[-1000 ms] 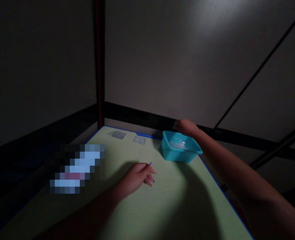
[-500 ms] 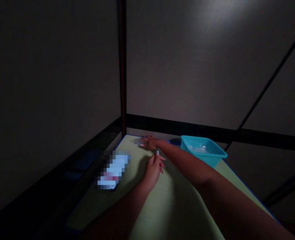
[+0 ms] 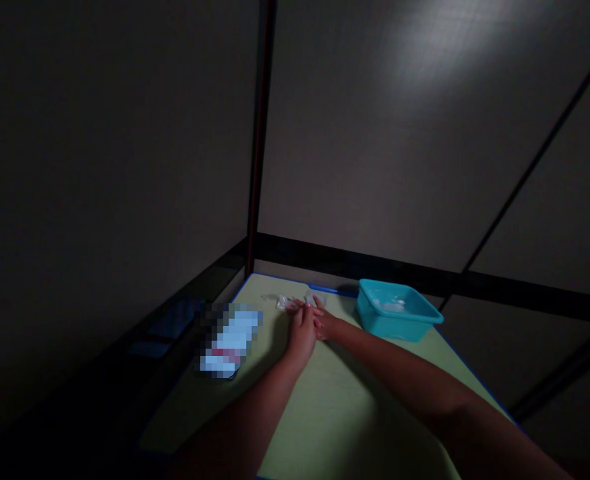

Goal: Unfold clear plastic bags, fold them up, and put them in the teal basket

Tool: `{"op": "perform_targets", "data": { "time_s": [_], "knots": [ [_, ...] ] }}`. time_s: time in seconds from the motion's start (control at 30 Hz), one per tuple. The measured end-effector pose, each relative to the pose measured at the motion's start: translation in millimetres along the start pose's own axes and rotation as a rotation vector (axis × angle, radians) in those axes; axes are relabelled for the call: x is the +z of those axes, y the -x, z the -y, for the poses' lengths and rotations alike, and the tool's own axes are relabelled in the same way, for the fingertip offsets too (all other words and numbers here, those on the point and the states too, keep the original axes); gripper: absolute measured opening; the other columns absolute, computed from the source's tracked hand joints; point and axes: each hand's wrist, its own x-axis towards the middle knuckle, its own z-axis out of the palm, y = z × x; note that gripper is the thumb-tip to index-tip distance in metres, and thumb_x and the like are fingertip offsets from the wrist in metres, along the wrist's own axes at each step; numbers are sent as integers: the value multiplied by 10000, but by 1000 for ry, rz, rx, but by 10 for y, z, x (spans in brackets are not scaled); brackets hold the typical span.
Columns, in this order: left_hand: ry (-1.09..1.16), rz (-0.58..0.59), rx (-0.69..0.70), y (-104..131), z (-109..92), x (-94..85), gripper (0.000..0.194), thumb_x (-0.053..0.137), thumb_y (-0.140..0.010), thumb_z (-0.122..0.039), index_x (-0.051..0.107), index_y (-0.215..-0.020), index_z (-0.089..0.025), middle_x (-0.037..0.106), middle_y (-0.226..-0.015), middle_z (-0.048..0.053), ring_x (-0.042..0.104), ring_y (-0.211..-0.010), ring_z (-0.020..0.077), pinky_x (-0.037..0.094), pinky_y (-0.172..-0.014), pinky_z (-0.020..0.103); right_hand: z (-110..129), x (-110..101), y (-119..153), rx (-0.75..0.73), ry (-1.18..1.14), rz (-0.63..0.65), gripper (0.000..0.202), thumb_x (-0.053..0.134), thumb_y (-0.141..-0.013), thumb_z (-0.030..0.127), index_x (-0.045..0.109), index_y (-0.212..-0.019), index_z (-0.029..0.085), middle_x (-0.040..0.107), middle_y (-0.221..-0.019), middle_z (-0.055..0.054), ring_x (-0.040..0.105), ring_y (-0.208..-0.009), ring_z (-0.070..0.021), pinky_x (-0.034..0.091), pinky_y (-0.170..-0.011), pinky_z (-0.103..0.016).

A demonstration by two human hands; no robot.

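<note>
My left hand [image 3: 303, 335] and my right hand [image 3: 327, 323] meet over the far part of the table, fingertips close together and overlapping. Both hands look closed. A small piece of clear plastic [image 3: 317, 296] shows at the right fingertips, which seem to pinch it. What the left fingers hold, if anything, is hidden in the dim light. Just left of the fingertips, a small clear packet with something whitish [image 3: 283, 303] lies on the table.
The pale green table [image 3: 325, 407] has a blue edge. On its right stands a turquoise plastic basket [image 3: 395, 327] with whitish clear items inside. A blurred-out phone [image 3: 232, 343] lies at the left. Walls [image 3: 355, 147] close in behind and on the left.
My right hand has drawn back from the far corner to meet my left hand. The whitish packet and the clear plastic now show more plainly. The view has shifted slightly.
</note>
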Motion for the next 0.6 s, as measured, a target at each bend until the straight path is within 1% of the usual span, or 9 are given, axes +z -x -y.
{"op": "perform_targets", "data": {
  "time_s": [0.03, 0.07, 0.13, 0.2, 0.27, 0.33, 0.47, 0.53, 0.6],
  "knots": [
    [-18, -18, 41, -12, -4, -17, 482, 411, -777, -623, 547, -687, -170, 508, -515, -18, 445, -401, 98, 350, -423, 222, 29, -40, 130, 21, 7, 42, 464, 615, -747, 257, 577, -1209, 241, 496, -1326, -125, 341, -1292, -310, 83, -1039, -617],
    [-46, -35, 99, -23, -14, -38, 447, 411, -795, -592, 543, -693, -178, 522, -540, -11, 477, -443, 111, 375, -458, 229, 53, -87, 261, 61, -10, 14, 426, 565, -777, 230, 580, -1203, 225, 502, -1318, -135, 374, -1273, -300, 90, -1039, -615],
    [-132, -66, 227, -37, -41, -80, 365, 419, -824, -515, 537, -709, -189, 572, -628, 13, 544, -573, 144, 417, -553, 250, 82, -184, 519, 136, -154, -131, 357, 470, -835, 220, 599, -1168, 211, 563, -1252, -127, 483, -1186, -268, 225, -1031, -552],
    [-250, -58, 335, -39, -63, -109, 272, 444, -835, -430, 547, -747, -194, 597, -718, 29, 562, -692, 165, 430, -660, 275, 85, -254, 759, 223, -398, -317, 299, 502, -826, 268, 641, -1077, 184, 635, -1136, -123, 570, -1069, -254, 375, -956, -458],
    [-322, 0, 426, -26, -58, -111, 175, 556, -772, -354, 573, -847, -196, 612, -880, 48, 560, -830, 183, 424, -764, 300, 77, -273, 966, 297, -700, -453, 300, 623, -742, 324, 653, -992, 160, 678, -1010, -111, 620, -943, -242, 456, -848, -395],
    [-370, 170, 476, -1, -23, -85, 293, 676, -657, -293, 592, -921, -198, 608, -1008, 61, 540, -955, 206, 401, -849, 321, 74, -243, 1121, 342, -964, -546, 341, 714, -641, 338, 641, -919, 153, 688, -879, -74, 634, -798, -204, 481, -751, -352],
    [-371, 506, 262, 44, 51, -17, 220, 677, -623, -333, 593, -744, -169, 631, -751, 20, 576, -723, 181, 437, -676, 289, 89, -157, 1261, 418, -1134, -734, 268, 735, -591, 308, 613, -774, 156, 633, -672, 1, 562, -592, -124, 438, -589, -258],
    [-337, 566, 144, 47, 39, -13, 219, 653, -632, -371, 574, -641, -168, 613, -627, 5, 565, -614, 164, 427, -598, 271, 92, -149, 1277, 423, -1150, -773, 303, 740, -578, 287, 611, -821, 159, 624, -667, 11, 546, -572, -113, 419, -555, -237],
    [-322, 559, 103, 43, -7, -32, 234, 639, -648, -385, 571, -583, -170, 605, -567, 4, 548, -557, 149, 413, -571, 261, 91, -167, 1289, 415, -1156, -820, 283, 742, -576, 313, 585, -755, 161, 599, -608, 25, 529, -527, -103, 407, -517, -225]
  ]
}}
